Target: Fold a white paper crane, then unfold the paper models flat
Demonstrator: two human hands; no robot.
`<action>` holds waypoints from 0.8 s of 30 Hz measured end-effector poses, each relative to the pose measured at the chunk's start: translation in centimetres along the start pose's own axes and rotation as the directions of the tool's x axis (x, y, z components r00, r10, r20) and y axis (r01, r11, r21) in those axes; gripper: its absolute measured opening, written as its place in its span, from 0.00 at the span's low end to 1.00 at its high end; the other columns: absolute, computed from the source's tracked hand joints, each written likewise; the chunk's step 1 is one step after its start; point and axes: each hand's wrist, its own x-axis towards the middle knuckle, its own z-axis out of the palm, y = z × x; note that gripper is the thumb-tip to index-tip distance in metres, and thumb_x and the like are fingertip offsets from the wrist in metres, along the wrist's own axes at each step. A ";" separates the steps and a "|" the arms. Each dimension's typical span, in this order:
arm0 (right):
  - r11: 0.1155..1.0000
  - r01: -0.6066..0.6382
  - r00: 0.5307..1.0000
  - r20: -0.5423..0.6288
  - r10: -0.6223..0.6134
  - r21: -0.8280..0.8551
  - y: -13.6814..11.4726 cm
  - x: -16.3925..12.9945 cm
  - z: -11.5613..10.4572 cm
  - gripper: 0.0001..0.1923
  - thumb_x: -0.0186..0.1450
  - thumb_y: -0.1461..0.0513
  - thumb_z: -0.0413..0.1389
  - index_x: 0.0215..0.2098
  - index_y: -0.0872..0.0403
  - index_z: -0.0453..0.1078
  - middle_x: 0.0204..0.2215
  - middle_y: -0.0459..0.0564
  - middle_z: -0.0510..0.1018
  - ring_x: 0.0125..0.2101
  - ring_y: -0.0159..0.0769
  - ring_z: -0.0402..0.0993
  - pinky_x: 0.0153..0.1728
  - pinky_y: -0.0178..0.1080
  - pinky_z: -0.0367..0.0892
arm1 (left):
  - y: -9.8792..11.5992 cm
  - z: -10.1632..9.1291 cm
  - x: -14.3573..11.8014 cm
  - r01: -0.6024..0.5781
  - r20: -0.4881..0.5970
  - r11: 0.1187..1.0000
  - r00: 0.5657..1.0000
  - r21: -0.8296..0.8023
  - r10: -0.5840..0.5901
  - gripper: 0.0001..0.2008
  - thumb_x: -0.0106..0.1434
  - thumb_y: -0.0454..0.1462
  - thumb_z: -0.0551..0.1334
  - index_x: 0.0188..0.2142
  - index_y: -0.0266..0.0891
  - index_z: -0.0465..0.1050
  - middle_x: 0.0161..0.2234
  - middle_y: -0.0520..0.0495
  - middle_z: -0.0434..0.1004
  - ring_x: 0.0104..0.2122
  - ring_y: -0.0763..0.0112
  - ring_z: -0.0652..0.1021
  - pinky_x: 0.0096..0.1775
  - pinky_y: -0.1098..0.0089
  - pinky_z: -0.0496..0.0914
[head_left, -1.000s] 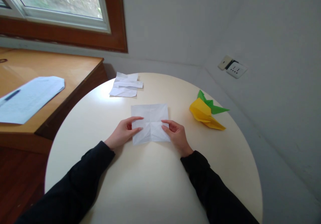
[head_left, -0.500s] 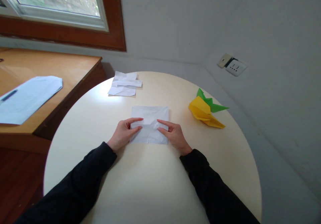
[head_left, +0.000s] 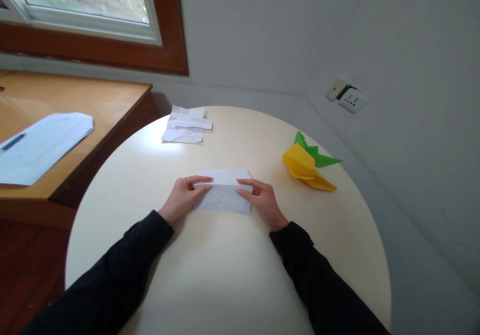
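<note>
A creased white sheet of paper [head_left: 224, 199] lies on the round table in front of me. A raised fold runs across it from side to side. My left hand [head_left: 184, 195] pinches this fold near the left edge, thumb on the near side and fingers beyond it. At the right edge my right hand [head_left: 264, 199] grips the same ridge between thumb and fingers. The paper's middle shows between the two hands; its side edges are partly hidden by them.
White paper pieces [head_left: 186, 125] lie at the back of the round table [head_left: 232, 270]. Yellow and green folded paper [head_left: 303, 162] rests at the right. A wooden desk [head_left: 108, 95] with papers [head_left: 48, 145] stands left. A socket [head_left: 352, 99] is on the wall.
The middle of the paper has been pinched up into a straight ridge, and its far edge has drawn nearer. Both hands stay almost in place.
</note>
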 end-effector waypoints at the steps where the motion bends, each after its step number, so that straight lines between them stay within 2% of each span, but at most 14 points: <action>1: 1.000 0.001 1.000 -0.011 -0.001 -0.017 0.0 0.0 0.0 0.14 0.49 0.58 0.63 0.35 0.53 0.77 0.23 0.45 0.78 0.21 0.30 0.68 0.20 0.33 0.63 | 0.0 0.0 0.0 -0.006 -0.005 1.000 1.000 0.015 0.007 0.21 0.47 0.47 0.66 0.35 0.33 0.78 0.28 0.44 0.78 0.23 0.72 0.72 0.23 0.73 0.64; 6: 0.991 0.027 0.998 -0.053 -0.034 -0.131 0.0 0.0 0.3 0.11 0.51 0.58 0.61 0.32 0.54 0.77 0.23 0.47 0.78 0.21 0.31 0.66 0.20 0.34 0.61 | -0.2 0.2 0.0 -0.072 -0.031 0.992 0.997 0.105 0.076 0.17 0.50 0.46 0.64 0.32 0.35 0.79 0.31 0.42 0.80 0.29 0.66 0.75 0.27 0.72 0.66; 12: 0.980 0.042 0.997 -0.050 -0.053 -0.195 -0.3 0.0 0.4 0.12 0.52 0.59 0.61 0.34 0.54 0.77 0.28 0.48 0.79 0.22 0.31 0.68 0.22 0.34 0.62 | -0.3 0.5 -0.1 -0.086 -0.041 0.977 0.995 0.198 0.096 0.14 0.50 0.44 0.65 0.31 0.36 0.79 0.28 0.46 0.80 0.26 0.68 0.74 0.25 0.72 0.65; 17: 0.967 0.058 0.996 -0.054 -0.074 -0.247 -0.2 0.0 0.6 0.13 0.52 0.59 0.60 0.35 0.56 0.77 0.28 0.48 0.79 0.21 0.29 0.65 0.22 0.33 0.61 | -0.5 0.7 -0.2 -0.116 -0.066 0.954 0.988 0.275 0.139 0.13 0.52 0.44 0.63 0.31 0.36 0.79 0.29 0.46 0.80 0.27 0.68 0.74 0.30 0.71 0.66; 21: 0.953 0.056 0.996 -0.046 -0.073 -0.297 -0.3 0.0 0.5 0.14 0.53 0.58 0.59 0.35 0.58 0.76 0.23 0.46 0.77 0.17 0.25 0.58 0.18 0.32 0.55 | -0.5 0.7 -0.3 -0.142 -0.073 0.931 0.982 0.336 0.176 0.14 0.53 0.44 0.61 0.31 0.35 0.78 0.29 0.45 0.80 0.26 0.69 0.74 0.30 0.71 0.66; 24: 0.948 0.082 0.994 -0.042 -0.099 -0.308 -0.4 0.1 0.4 0.13 0.54 0.58 0.58 0.33 0.58 0.77 0.23 0.47 0.77 0.18 0.26 0.60 0.19 0.32 0.56 | -0.4 0.7 -0.3 -0.155 -0.070 0.922 0.979 0.356 0.192 0.15 0.53 0.44 0.60 0.30 0.35 0.78 0.26 0.47 0.80 0.23 0.71 0.72 0.28 0.72 0.64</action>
